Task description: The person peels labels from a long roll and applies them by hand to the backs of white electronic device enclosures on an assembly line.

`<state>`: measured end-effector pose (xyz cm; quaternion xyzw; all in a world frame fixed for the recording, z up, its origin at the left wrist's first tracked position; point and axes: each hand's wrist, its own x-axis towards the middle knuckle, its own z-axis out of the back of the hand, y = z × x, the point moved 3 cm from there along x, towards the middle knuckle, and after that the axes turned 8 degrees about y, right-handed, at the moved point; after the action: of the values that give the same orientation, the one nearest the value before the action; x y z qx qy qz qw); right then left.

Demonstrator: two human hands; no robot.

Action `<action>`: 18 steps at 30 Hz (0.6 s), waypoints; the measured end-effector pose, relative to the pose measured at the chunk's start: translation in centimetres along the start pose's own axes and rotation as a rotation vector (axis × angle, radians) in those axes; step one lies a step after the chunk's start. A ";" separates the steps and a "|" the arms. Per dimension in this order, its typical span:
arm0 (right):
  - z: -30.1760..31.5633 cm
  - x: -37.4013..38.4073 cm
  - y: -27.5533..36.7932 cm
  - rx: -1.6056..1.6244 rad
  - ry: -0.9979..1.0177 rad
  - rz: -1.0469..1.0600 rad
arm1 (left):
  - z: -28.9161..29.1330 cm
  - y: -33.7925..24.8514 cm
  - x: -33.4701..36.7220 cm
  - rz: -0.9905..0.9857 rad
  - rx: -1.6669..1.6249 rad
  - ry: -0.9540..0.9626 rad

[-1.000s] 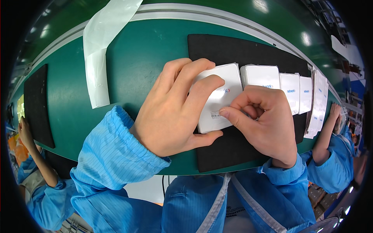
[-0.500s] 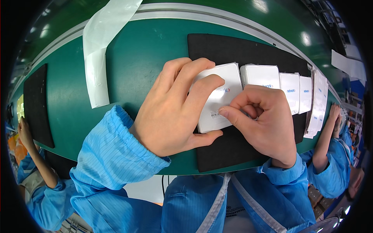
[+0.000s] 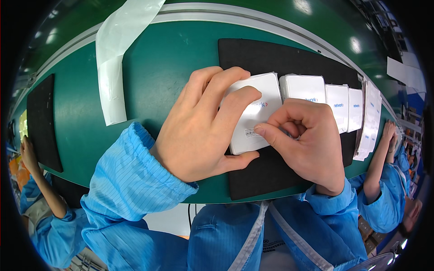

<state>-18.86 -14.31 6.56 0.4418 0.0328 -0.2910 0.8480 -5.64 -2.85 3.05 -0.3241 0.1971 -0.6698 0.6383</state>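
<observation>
A small white box [image 3: 258, 118] with rounded corners lies tilted on a black mat [image 3: 266, 178]. My left hand [image 3: 194, 126] is curled around its left side, fingers over the top face and thumb at the lower edge. My right hand [image 3: 312, 140] is closed in a pinch over the box's right side. Its thumb tip rests beside a barcode label [image 3: 249, 133] on the box. Whatever is between those fingertips, if anything, is hidden. A second white box [image 3: 303, 83] stands just beyond my right hand.
More white boxes [image 3: 337, 108] line up rightward along the mat, ending at a white stack [image 3: 370, 119]. A long strip of whitish film [image 3: 111, 86] crosses the green table [image 3: 176, 49]. Another black mat [image 3: 43, 122] lies far left. Co-workers' arms show at left [image 3: 47, 194] and right [image 3: 376, 169].
My hands and the box hold the same position. At the far right, the co-worker has shifted slightly.
</observation>
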 end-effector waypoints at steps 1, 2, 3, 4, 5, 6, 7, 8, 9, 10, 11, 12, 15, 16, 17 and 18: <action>0.0 0.0 0.0 -0.001 -0.001 0.000 | 0.0 0.0 0.0 -0.001 -0.001 0.000; 0.0 0.0 0.1 -0.002 -0.005 0.004 | 0.0 0.0 0.0 -0.001 0.001 0.002; -0.1 0.0 0.1 -0.003 -0.009 0.009 | 0.0 0.0 0.0 -0.001 0.003 0.003; -0.1 0.0 0.1 -0.003 -0.009 0.009 | 0.0 0.0 0.0 -0.002 0.003 0.003; -0.1 0.0 0.1 -0.003 -0.006 0.003 | 0.0 0.0 0.0 -0.002 0.000 0.003; -0.1 0.0 0.1 -0.003 -0.003 -0.002 | 0.0 0.0 0.0 -0.002 -0.003 0.003; -0.1 0.0 0.0 -0.003 -0.003 -0.003 | 0.0 0.0 0.0 -0.002 -0.003 0.003; -0.1 0.0 0.0 -0.011 -0.006 0.004 | 0.0 0.0 0.0 -0.001 -0.003 0.004; -0.1 0.0 0.0 -0.020 -0.008 0.012 | 0.0 0.0 0.0 -0.001 -0.003 0.004; -0.1 0.0 0.0 -0.020 -0.008 0.012 | 0.0 0.0 0.0 -0.001 -0.002 0.004; -0.1 0.0 0.0 -0.028 -0.011 0.018 | 0.0 0.0 0.0 0.001 0.000 0.004; -0.1 0.0 0.0 -0.037 -0.014 0.024 | 0.0 0.0 0.0 0.001 0.001 0.005; -0.2 0.0 0.0 -0.037 -0.014 0.016 | 0.0 0.0 0.0 0.002 0.004 0.007; -0.2 0.0 0.0 -0.038 -0.015 0.015 | 0.0 0.0 0.0 0.001 0.003 0.007; -0.2 0.0 0.0 -0.043 -0.017 0.010 | 0.0 0.0 0.1 0.000 0.000 0.005; -0.2 0.0 0.0 -0.047 -0.018 0.008 | 0.0 0.0 0.0 0.000 0.000 0.003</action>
<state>-18.82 -14.08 6.47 0.4195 0.0303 -0.2909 0.8594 -5.63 -2.88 3.06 -0.3229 0.1979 -0.6703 0.6382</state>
